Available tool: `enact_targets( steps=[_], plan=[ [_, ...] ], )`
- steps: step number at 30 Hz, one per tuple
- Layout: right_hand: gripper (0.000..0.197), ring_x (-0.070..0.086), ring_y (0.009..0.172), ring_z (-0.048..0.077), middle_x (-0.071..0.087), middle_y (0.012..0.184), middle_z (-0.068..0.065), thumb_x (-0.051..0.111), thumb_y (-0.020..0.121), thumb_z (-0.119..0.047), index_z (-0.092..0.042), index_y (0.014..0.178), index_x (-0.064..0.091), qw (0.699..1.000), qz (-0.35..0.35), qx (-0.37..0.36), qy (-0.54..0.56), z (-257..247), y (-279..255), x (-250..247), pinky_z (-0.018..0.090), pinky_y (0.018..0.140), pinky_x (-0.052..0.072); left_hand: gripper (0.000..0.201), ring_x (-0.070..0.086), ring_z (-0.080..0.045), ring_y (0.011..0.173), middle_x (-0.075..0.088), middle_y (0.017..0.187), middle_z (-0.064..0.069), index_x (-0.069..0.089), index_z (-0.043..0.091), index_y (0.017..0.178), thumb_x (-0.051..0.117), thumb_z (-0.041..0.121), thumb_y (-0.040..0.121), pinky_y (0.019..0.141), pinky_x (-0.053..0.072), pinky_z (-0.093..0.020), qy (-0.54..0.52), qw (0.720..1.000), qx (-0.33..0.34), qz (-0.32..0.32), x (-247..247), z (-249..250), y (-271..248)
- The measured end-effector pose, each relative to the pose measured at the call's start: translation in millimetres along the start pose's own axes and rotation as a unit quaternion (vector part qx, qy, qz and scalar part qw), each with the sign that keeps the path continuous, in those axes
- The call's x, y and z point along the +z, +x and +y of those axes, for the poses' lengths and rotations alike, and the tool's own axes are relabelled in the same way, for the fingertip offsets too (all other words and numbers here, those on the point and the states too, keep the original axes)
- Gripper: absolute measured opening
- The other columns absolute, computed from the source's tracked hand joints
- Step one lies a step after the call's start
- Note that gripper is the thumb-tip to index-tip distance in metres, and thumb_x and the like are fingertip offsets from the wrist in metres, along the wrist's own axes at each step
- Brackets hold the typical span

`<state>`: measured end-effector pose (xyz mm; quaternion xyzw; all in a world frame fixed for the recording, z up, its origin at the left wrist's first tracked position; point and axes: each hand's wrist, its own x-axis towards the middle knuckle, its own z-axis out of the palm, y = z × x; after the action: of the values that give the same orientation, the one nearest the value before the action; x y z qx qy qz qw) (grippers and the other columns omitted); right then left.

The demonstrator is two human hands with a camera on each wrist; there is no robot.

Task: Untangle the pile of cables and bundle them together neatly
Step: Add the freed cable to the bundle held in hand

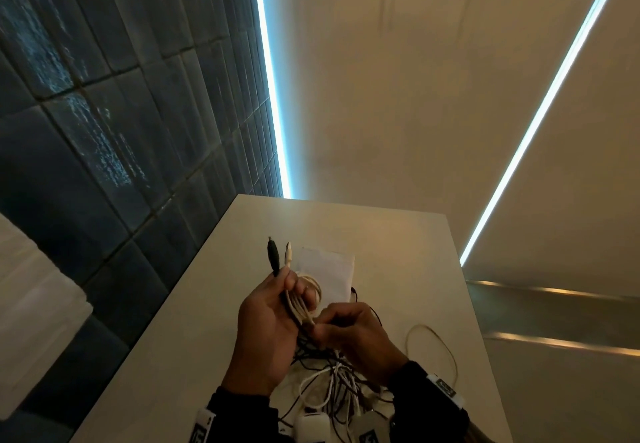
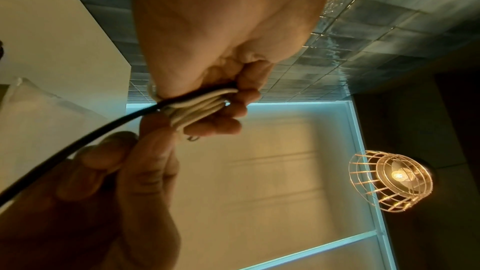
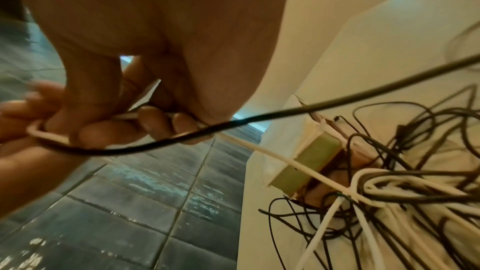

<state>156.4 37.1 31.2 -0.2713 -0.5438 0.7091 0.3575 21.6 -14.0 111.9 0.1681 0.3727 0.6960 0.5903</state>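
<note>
Both hands met above a pale table [image 1: 398, 235]. The left hand [image 1: 266, 325] curled its fingers [image 2: 228, 110] round a coiled white cable [image 1: 304, 299], several loops pressed flat against the palm. Above that grip two plug ends stood up, a black plug [image 1: 273, 255] and a white plug [image 1: 288, 252] side by side. The right hand [image 1: 360, 335], just beside the left, pinched white strands, and a black cable [image 3: 259, 119] ran beneath its fingers [image 3: 153, 122]. Below both grips, toward the wrists, the tangled pile of cables [image 1: 332, 383] lay on the table, black and white strands crossing. A sheet of white paper [image 1: 329, 269] lay beyond the left grip, and a thin loose loop [image 1: 433, 349] lay to the right of the right hand. Wrist bands carried labels, but their writing was too blurred to read. White blocks at the picture's lower edge were cut off. No brand could be made out on any plug.
</note>
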Motion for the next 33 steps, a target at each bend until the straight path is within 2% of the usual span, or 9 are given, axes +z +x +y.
enact_targets(
  steps=[3,5,8,12,18,23,26,29,33],
  plan=[
    [0.01,0.051,0.061,0.014,0.062,0.067,0.009,0.068,0.083,-0.013,-0.008,0.077,0.075,1.0,0.003,0.021,-0.007,16.3,0.4,-9.3,0.022,0.06,0.039,0.027,0.037,-0.019,0.056,0.041,0.065,-0.007,0.043,0.008,0.07,0.044,0.023,0.092,0.062,0.032,-0.034,0.057,0.997,0.042,-0.03,2.1,-0.1,-3.7],
    [0.018,0.049,0.057,0.009,0.061,0.062,0.0,0.062,0.089,-0.015,-0.01,0.077,0.074,0.998,0.002,0.037,-0.05,32.5,-0.3,-16.4,0.019,0.057,0.038,0.028,0.031,-0.018,0.053,0.039,0.063,-0.007,0.044,0.007,0.069,0.045,0.025,0.091,0.058,0.03,-0.033,0.108,0.991,0.052,-0.052,1.9,2.0,-5.0],
    [0.023,0.052,0.061,0.005,0.064,0.064,-0.007,0.059,0.09,-0.023,-0.012,0.073,0.071,0.99,0.039,0.059,-0.121,58.5,-1.7,-25.1,0.018,0.062,0.041,0.03,0.029,-0.017,0.052,0.037,0.062,-0.006,0.045,0.009,0.065,0.046,0.027,0.088,0.055,0.029,-0.03,0.155,0.984,0.056,-0.064,1.6,2.5,-6.6],
    [0.026,0.05,0.064,0.009,0.061,0.069,-0.001,0.055,0.094,-0.023,-0.015,0.072,0.067,0.979,0.053,0.058,-0.187,81.6,1.6,-26.7,0.022,0.063,0.041,0.028,0.025,-0.015,0.05,0.038,0.062,-0.006,0.046,0.008,0.067,0.047,0.027,0.088,0.05,0.027,-0.027,0.141,0.988,0.055,-0.039,-3.4,2.6,-5.9],
    [0.029,0.046,0.058,0.014,0.053,0.061,0.0,0.051,0.093,-0.028,-0.015,0.068,0.06,0.967,0.06,0.051,-0.243,99.7,2.8,-25.4,0.029,0.059,0.038,0.029,0.023,-0.013,0.051,0.04,0.064,-0.004,0.044,0.01,0.071,0.04,0.022,0.096,0.053,0.022,-0.03,0.089,0.994,0.07,-0.005,-7.7,10.4,-3.6],
    [0.03,0.049,0.056,0.004,0.055,0.057,-0.006,0.056,0.092,-0.023,-0.026,0.063,0.06,0.952,0.098,0.055,-0.285,96.2,5.5,-29.1,0.026,0.058,0.039,0.031,0.026,-0.012,0.048,0.039,0.062,-0.003,0.044,0.01,0.071,0.037,0.019,0.1,0.048,0.026,-0.025,0.094,0.992,0.074,0.03,-14.2,12.2,-1.4],
    [0.026,0.053,0.062,0.011,0.057,0.064,-0.001,0.06,0.087,-0.028,-0.012,0.067,0.061,0.962,0.156,0.027,-0.22,72.7,10.3,-26.3,0.026,0.059,0.043,0.032,0.029,-0.013,0.046,0.039,0.061,-0.003,0.043,0.009,0.07,0.037,0.017,0.1,0.049,0.026,-0.026,0.129,0.987,0.074,0.054,-17.6,11.1,1.9],
    [0.02,0.054,0.059,0.008,0.055,0.065,0.003,0.061,0.089,-0.007,0.01,0.079,0.06,0.978,0.173,-0.013,-0.112,35.7,16.8,-16.7,0.017,0.054,0.045,0.032,0.033,-0.014,0.045,0.041,0.058,-0.005,0.043,0.009,0.07,0.037,0.016,0.101,0.053,0.026,-0.029,0.14,0.984,0.065,0.089,-17.7,5.4,4.4],
    [0.015,0.047,0.058,0.008,0.054,0.064,0.002,0.063,0.088,-0.005,0.007,0.079,0.061,0.984,0.138,-0.079,-0.077,-3.7,21.5,0.2,0.017,0.058,0.039,0.034,0.044,-0.022,0.056,0.053,0.052,-0.005,0.044,0.008,0.067,0.038,0.014,0.1,0.06,0.034,-0.034,0.155,0.978,0.038,0.136,-18.3,-5.7,9.9]
  ],
)
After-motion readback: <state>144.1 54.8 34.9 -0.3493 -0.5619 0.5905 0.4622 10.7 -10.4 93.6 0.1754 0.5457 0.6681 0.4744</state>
